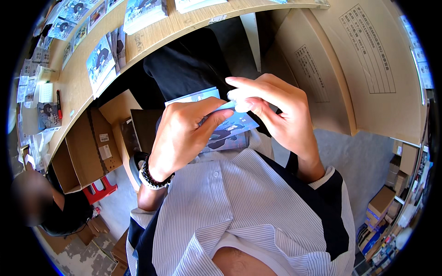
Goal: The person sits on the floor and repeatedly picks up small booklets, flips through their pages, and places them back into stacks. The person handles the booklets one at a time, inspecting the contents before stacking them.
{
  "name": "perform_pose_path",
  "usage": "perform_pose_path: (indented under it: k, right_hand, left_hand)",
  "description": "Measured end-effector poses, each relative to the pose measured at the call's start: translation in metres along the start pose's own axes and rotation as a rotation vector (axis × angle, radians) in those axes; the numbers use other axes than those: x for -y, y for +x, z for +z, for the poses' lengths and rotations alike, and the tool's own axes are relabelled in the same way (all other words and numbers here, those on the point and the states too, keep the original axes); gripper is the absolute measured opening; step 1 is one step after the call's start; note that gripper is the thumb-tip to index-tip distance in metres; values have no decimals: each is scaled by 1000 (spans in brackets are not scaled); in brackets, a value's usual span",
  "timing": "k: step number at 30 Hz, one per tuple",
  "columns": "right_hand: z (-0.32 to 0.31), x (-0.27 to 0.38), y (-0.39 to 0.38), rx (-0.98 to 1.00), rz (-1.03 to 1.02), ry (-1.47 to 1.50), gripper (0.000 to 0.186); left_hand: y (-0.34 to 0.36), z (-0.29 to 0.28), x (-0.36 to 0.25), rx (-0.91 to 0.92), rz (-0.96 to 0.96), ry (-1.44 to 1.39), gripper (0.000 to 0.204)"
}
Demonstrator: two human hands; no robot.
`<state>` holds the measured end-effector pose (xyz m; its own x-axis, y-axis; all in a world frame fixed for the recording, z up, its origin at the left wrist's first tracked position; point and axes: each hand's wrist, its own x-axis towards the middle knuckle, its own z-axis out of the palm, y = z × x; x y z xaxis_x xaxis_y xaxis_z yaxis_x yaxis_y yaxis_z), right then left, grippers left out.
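The thumb and bent fingers (220, 118) of the left hand (179, 131) are pinching the blue printed cards (240, 123) near their middle. The thumb is pressing on the upper face, and card edges are showing on both sides of the hand. The right hand (287, 108) is hovering at the cards' far edge, its thumb and forefinger curving toward each other around a bright, pale patch; glare is hiding whether they are pinching anything. The cards are sitting in the air between the two hands, above the lap and in front of the striped shirt (198, 188). A dark beaded bracelet (146, 172) is circling the left wrist.

Beyond the hands, the pale wooden counter (156, 39) is curving across the top, bearing a fanned card pile (100, 62) near its edge, a taller card stack (143, 14) and, farther left, a red pen (59, 105). An open cardboard box (87, 142) is standing below the counter on the left, near a red stool (102, 189). Another person (69, 211), wearing black, is sitting at the left rim. Large brown cartons (375, 87) are standing on the right.
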<state>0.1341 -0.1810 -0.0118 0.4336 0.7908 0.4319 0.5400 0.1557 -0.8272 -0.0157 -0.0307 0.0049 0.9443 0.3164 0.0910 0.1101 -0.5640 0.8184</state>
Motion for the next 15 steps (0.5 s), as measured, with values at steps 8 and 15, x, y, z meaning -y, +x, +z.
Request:
perform_pose_path:
  k: [8, 15]
  right_hand:
    - [-5, 5, -1, 107, 26, -56, 31]
    - [8, -23, -32, 100, 77, 121, 25]
  left_hand:
    - [-3, 2, 2, -162, -30, 8, 19]
    - [13, -54, -1, -226, -84, -18, 24]
